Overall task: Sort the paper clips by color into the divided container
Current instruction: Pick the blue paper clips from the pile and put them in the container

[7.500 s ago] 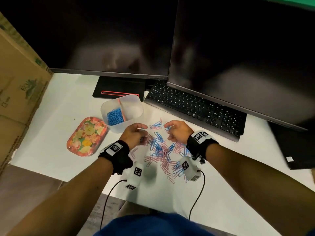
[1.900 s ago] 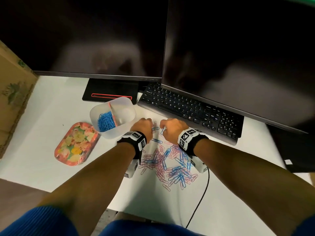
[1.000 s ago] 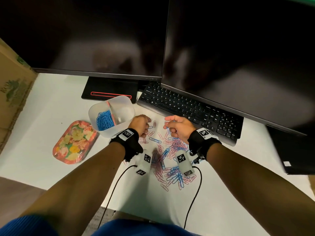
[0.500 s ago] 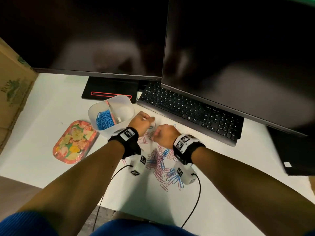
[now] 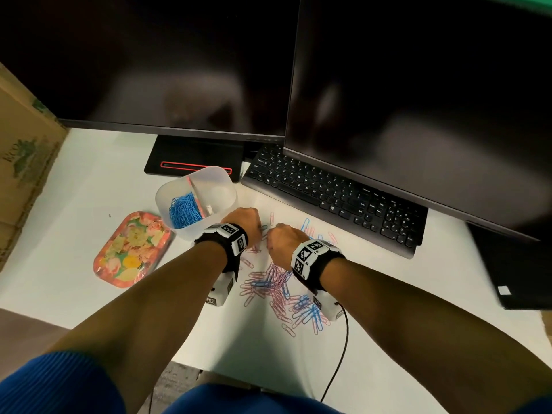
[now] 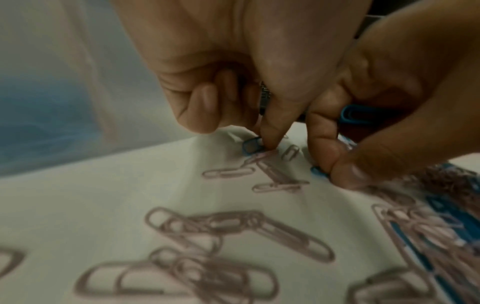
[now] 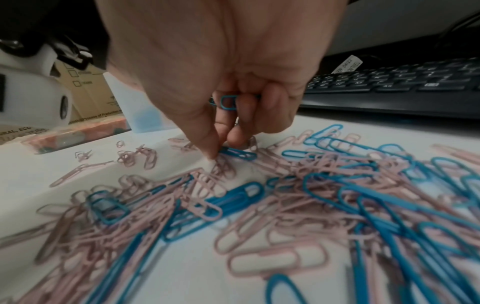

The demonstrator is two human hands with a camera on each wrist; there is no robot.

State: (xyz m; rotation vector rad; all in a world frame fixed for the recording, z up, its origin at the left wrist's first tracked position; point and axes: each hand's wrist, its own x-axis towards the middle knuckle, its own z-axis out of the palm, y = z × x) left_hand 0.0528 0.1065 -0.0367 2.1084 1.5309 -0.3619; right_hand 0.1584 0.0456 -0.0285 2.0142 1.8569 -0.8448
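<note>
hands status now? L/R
Left hand: fingers curled, pinching a blue clip on the table.
Right hand: holding blue clips, pinching another.

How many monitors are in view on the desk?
2. The left monitor stands behind the divided container, over its black base. The right monitor overlaps the left one's edge and hangs over the back of the keyboard. None seems hidden.

Both forearms reach forward side by side, wrists strapped with marked bands. The left hand (image 5: 243, 222) is knuckles-up, fingers curled, thumb and fingertips (image 6: 267, 142) pressed down together. The right hand (image 5: 283, 240), just beside it, curls too, thumb and forefinger tips (image 7: 211, 148) pinching low.
</note>
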